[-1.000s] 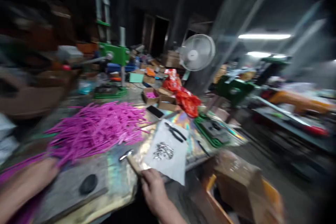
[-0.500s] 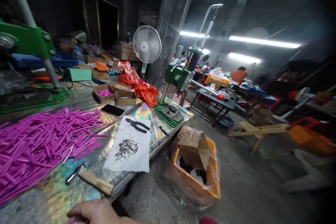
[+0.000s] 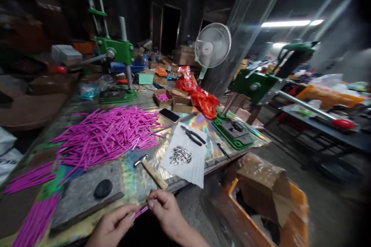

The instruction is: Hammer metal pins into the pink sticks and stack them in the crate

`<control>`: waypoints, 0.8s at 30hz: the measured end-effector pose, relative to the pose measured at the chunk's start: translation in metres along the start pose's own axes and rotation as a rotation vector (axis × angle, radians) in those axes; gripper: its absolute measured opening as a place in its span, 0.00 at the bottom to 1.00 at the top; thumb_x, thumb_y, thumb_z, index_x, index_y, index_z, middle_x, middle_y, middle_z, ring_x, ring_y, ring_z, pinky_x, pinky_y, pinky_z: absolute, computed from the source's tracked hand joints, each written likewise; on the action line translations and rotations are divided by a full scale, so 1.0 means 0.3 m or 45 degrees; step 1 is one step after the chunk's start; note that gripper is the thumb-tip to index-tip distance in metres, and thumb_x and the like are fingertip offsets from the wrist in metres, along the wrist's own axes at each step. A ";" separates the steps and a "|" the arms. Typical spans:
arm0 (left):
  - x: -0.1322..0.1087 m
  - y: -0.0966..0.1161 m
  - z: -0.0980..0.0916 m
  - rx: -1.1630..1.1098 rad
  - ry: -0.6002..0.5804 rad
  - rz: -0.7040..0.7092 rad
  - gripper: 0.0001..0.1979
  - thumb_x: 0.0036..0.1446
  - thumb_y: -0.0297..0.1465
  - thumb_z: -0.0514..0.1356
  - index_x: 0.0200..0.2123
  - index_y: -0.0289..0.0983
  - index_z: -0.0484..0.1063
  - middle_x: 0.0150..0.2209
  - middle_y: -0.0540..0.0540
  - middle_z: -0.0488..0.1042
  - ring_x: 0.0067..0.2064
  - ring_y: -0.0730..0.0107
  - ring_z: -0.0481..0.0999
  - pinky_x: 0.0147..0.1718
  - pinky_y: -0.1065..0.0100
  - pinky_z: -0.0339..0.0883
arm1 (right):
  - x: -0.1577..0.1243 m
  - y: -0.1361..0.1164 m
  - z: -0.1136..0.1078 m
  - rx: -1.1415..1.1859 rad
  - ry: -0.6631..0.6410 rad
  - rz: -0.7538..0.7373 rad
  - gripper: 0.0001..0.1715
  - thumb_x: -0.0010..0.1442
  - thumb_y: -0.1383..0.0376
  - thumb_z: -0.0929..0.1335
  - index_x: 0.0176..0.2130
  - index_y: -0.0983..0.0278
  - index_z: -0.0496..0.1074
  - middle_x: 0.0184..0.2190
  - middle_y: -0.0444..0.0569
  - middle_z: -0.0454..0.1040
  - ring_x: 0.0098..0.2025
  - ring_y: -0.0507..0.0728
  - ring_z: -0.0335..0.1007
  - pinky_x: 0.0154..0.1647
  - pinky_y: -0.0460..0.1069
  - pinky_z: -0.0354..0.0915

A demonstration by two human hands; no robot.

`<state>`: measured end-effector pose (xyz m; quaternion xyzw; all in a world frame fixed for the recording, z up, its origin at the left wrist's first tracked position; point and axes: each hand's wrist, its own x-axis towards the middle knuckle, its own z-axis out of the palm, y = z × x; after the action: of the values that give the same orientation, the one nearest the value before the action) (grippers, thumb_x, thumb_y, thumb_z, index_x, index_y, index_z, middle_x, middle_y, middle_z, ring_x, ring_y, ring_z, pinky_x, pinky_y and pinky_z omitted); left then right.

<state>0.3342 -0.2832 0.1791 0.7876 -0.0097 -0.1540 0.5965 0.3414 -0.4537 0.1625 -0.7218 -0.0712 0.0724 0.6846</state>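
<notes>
A thin magenta strip (image 3: 142, 211) is pinched between the left hand (image 3: 116, 222) and the right hand (image 3: 164, 207), fingers closed, at the near edge of the shiny, iridescent surface (image 3: 131, 185). A black round disc (image 3: 103, 188) is carried by a rough grey rectangular slab (image 3: 78, 200); a wooden-handled metal hammer (image 3: 153, 173) is laid nearby.

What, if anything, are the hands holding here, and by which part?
A pink strip, pinched toward one end by the left hand and toward the other by the right hand; its exact ends are hidden.
</notes>
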 end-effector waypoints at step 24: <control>0.010 0.052 0.123 -0.529 0.229 -0.062 0.14 0.38 0.40 0.63 0.23 0.34 0.74 0.13 0.52 0.67 0.17 0.75 0.63 0.18 0.73 0.59 | -0.008 0.014 -0.009 0.013 -0.115 0.124 0.19 0.55 0.52 0.59 0.26 0.64 0.63 0.14 0.41 0.63 0.18 0.50 0.60 0.21 0.45 0.57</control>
<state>0.3303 -0.3227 0.1842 0.6584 0.0945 -0.0963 0.7404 0.3394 -0.4569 0.1585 -0.7169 -0.0666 0.1385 0.6800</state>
